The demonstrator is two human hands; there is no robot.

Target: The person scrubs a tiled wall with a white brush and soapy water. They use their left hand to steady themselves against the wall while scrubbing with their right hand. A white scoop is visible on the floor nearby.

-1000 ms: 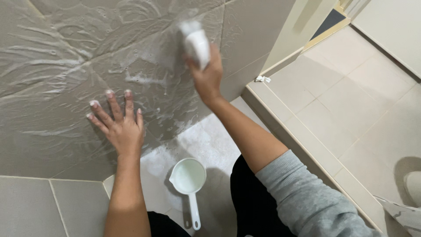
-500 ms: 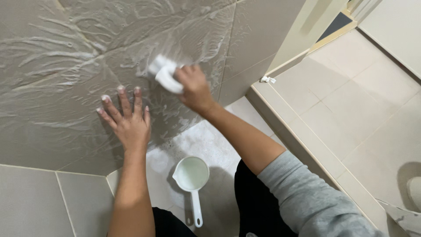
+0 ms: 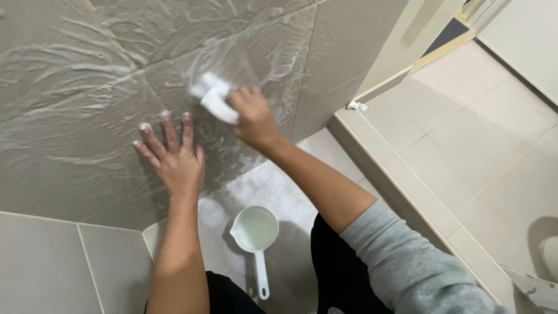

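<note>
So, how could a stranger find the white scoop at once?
Start at the soapy tiled wall and look down to the wet floor at its foot. The scoop lies there between the person's two forearms: a round white cup with a long straight handle, the only loose thing on that floor.

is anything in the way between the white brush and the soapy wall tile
Nothing visible. The right hand holds the white brush against the soapy wall tile; the left hand lies flat beside it, apart.

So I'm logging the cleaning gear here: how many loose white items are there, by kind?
Scrub brush, in the right hand: 1
Handled scoop on the floor: 1
Small white piece on the ledge: 1
Total: 3
</note>
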